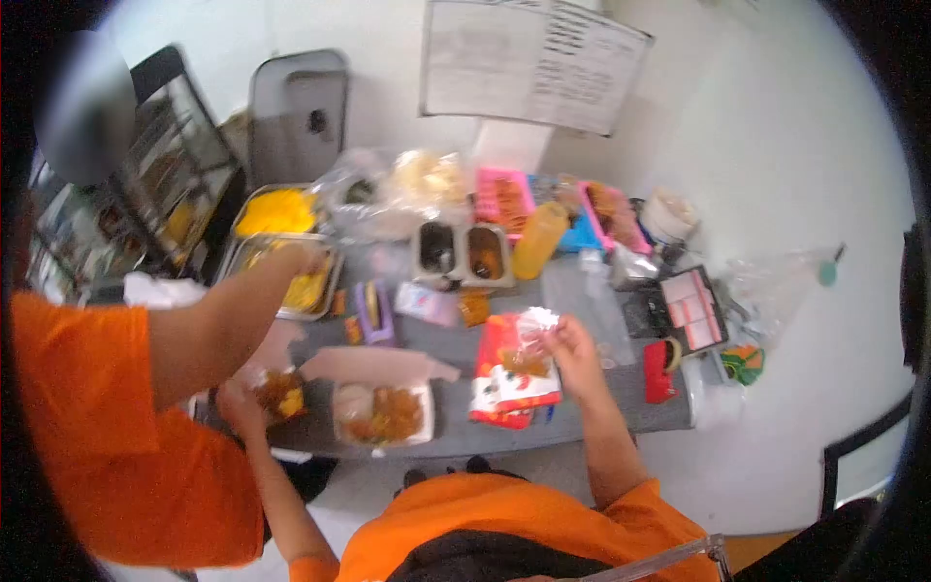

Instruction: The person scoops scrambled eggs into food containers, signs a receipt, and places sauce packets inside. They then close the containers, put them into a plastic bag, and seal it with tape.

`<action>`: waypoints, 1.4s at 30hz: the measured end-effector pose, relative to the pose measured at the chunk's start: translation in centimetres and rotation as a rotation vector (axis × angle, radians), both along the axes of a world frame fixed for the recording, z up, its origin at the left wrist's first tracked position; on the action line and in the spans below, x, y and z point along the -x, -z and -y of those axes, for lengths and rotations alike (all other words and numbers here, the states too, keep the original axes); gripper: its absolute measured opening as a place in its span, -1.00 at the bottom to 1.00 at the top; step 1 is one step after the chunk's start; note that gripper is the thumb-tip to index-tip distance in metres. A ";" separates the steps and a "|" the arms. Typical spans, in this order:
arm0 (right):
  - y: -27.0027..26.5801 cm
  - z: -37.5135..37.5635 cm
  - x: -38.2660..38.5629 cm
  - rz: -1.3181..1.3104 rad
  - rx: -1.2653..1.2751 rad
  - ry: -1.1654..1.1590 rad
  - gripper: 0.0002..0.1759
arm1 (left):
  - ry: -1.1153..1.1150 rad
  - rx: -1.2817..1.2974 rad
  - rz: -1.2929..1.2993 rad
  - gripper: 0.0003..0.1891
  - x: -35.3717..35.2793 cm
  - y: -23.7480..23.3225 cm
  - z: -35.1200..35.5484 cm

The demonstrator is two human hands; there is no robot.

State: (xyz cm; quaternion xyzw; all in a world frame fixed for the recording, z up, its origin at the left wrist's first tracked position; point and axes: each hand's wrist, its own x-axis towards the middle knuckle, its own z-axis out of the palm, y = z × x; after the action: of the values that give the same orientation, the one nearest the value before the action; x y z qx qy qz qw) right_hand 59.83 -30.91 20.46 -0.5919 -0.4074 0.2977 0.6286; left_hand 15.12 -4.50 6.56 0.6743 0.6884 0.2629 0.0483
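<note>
My right hand (572, 351) pinches a small clear plastic bag (531, 349) with orange-brown contents, raised over red and white printed packets (488, 388) at the table's front. Far to the left, my left hand (240, 407) is closed at the side of an open takeaway box (279, 396) holding brown and yellow food; its fingers are blurred. Between my hands stands another open takeaway box (383, 412), its lid folded back, with a pale mound, likely rice, and brown pieces in it.
At left, a co-worker in orange (87, 388) reaches an arm over a metal tray (335, 281) of yellow food. Sauce containers (438, 279), a yellow squeeze bottle (540, 241) and pink baskets (488, 182) line the back. A black divided box (693, 308) and tape roll (671, 355) are right.
</note>
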 end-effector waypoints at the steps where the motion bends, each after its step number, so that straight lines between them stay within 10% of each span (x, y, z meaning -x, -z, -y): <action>1: -0.2 0.8 -3.2 0.032 0.042 0.148 -0.93 | 0.020 -0.131 0.073 -0.68 -1.9 -1.1 1.4; 9: 3.2 1.8 -37.8 0.601 0.165 0.901 -0.84 | 0.374 0.055 0.381 -0.63 -14.6 -1.6 14.4; 13: 0.4 0.2 -42.0 0.165 -0.030 0.810 -0.74 | 0.276 0.160 0.518 -0.55 -14.4 2.5 14.2; 17: 5.4 1.0 -47.8 0.657 0.022 1.091 -0.68 | 0.226 0.247 0.613 -0.49 -14.0 3.0 13.8; 25: 5.3 6.2 -19.3 0.112 -0.110 0.432 -0.80 | 0.264 0.082 0.216 -0.55 -15.4 2.5 14.8; 29: 5.3 4.9 -4.4 -0.268 -0.055 -0.335 -0.71 | 0.305 -0.087 0.234 -0.65 -17.2 0.2 16.2; 31: 3.9 1.7 0.5 0.523 -0.084 -0.341 -0.61 | 0.341 -0.125 0.311 -0.68 -17.2 -0.2 16.3; 39: 8.1 -7.2 8.1 0.648 0.038 -0.341 -0.59 | 0.324 -0.384 0.148 -0.46 -13.3 -5.9 11.5; 42: 9.2 -6.0 9.3 0.831 0.033 -0.338 -0.72 | 0.631 0.092 0.060 -0.35 -9.8 -4.2 8.6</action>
State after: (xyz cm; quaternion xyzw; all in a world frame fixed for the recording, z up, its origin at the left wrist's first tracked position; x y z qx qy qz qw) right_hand 50.53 -24.89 11.22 -0.5963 -0.7114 0.1399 0.3446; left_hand 24.92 -13.09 10.79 0.8435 0.4550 0.2231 0.1780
